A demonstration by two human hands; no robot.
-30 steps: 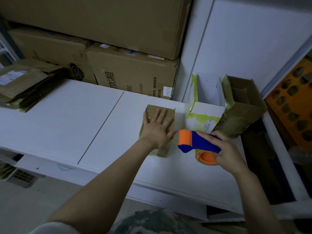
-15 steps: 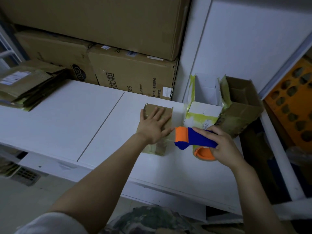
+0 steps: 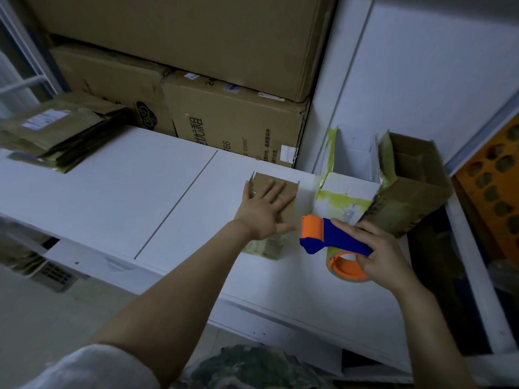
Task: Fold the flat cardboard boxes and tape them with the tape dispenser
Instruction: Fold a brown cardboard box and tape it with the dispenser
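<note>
A small brown cardboard box (image 3: 287,189) stands on the white table (image 3: 118,197). My left hand (image 3: 262,210) lies flat on its top with the fingers spread. Clear tape shows on the box's near side (image 3: 265,247). My right hand (image 3: 383,255) grips a blue and orange tape dispenser (image 3: 330,238) just to the right of the box. Its orange roller end points at my left hand, and its tape roll hangs below my fingers.
A stack of flat cardboard boxes (image 3: 59,130) lies at the table's far left. Large cartons (image 3: 233,122) are piled against the back. A white box (image 3: 346,189) and an open brown box (image 3: 412,189) sit right of the small box. An orange crate (image 3: 494,186) is at the right edge.
The dispenser and my right hand have edged left toward the box. My left hand keeps pressing on the box top.
</note>
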